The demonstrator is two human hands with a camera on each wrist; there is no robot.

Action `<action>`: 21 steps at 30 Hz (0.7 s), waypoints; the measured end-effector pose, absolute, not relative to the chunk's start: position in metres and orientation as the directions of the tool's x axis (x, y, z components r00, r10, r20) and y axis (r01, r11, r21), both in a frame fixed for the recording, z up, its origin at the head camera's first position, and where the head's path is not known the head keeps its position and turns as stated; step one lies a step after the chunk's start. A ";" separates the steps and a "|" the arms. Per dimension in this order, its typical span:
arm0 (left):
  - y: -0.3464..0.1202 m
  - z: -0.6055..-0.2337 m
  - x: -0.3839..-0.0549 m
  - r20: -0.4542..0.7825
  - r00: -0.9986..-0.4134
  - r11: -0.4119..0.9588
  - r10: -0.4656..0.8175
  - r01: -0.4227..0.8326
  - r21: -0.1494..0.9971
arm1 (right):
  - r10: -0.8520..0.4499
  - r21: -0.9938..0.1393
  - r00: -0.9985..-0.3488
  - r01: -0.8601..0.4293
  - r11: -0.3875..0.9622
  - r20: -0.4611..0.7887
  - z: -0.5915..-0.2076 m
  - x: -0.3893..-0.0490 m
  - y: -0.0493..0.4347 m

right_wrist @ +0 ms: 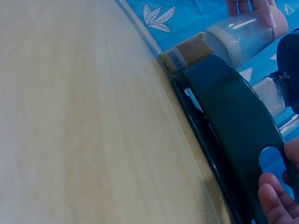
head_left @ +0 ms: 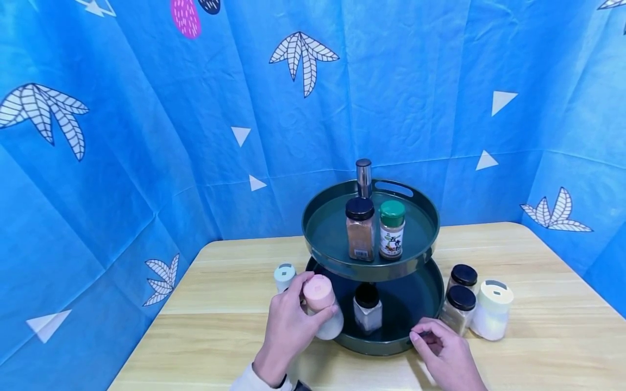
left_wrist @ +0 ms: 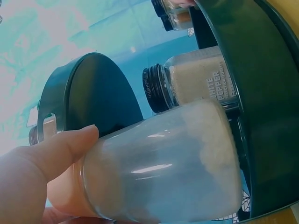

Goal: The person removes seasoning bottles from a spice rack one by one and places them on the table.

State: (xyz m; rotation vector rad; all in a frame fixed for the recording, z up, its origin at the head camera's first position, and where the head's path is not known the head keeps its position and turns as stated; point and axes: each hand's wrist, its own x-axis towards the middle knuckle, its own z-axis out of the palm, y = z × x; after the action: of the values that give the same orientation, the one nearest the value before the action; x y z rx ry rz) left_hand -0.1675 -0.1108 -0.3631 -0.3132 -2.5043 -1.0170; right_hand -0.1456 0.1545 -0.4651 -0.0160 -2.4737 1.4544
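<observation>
Beside the tray (head_left: 376, 348) right grip (head_left: 444, 350) pinches, left grip (head_left: 292, 320) clasps a translucent, pink-lidded jar (left_wrist: 161, 170).

Backdrop: blue cloth (head_left: 401, 130), hung behind the table and along its left and right sides, with vertical folds and 1 long horizontal crease at the rear. Print: white leaf clusters (head_left: 557, 212) with dark veins; white triangles (head_left: 502, 101); 2 ovals at the top edge of the head view, 1 pink oval (head_left: 186, 19) and 1 dark oval (head_left: 210, 4), both cut off. Table (head_left: 235, 304): pale wood-grain top, 2 rounded far corners. Light: bright, cloth paler at far right and washed out in the left wrist view.
</observation>
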 end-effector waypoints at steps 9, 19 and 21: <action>-0.113 -0.362 -0.164 0.462 -0.885 0.698 0.053 0.364 0.617 | 0.148 -0.858 -0.961 -0.135 0.495 0.236 -0.464 -0.145 0.154; -0.119 -0.362 -0.160 0.421 -0.906 0.692 0.044 0.332 0.642 | 0.143 -0.862 -0.965 -0.121 0.492 0.218 -0.466 -0.146 0.155; -0.120 -0.362 -0.160 0.420 -0.906 0.695 0.045 0.330 0.638 | 0.140 -0.858 -0.965 -0.124 0.498 0.221 -0.466 -0.145 0.156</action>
State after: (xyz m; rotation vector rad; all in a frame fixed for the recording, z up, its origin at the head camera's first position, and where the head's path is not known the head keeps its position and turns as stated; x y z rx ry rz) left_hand -0.1601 -0.1195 -0.3622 -0.2927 -2.5325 -1.0572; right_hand -0.1454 0.1556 -0.4656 -0.0135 -2.4828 1.4546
